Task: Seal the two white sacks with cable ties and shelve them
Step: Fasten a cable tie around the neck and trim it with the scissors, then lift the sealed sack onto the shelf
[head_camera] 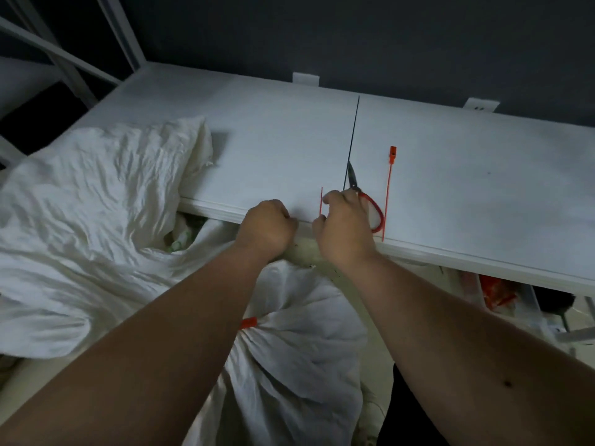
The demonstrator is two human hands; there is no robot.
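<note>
One white sack (299, 358) stands below the table edge between my forearms, its neck cinched by an orange cable tie (249, 322). The other white sack (90, 201) slumps at the left with its mouth loose, partly lying on the white table (467, 188). My left hand (267, 226) is a closed fist at the table's front edge. My right hand (344, 230) rests beside it, thumb and forefinger pinching a short orange tie piece (321, 201). Red-handled scissors (375, 217) lie partly under that hand. A full orange cable tie (388, 194) lies just right of them.
A dark seam (354, 136) splits the tabletop. White shelf framing (64, 56) stands at the far left against a dark wall. Under the table at the right sit orange packaging (497, 294) and other clutter. Small items (180, 239) show inside the loose sack's mouth.
</note>
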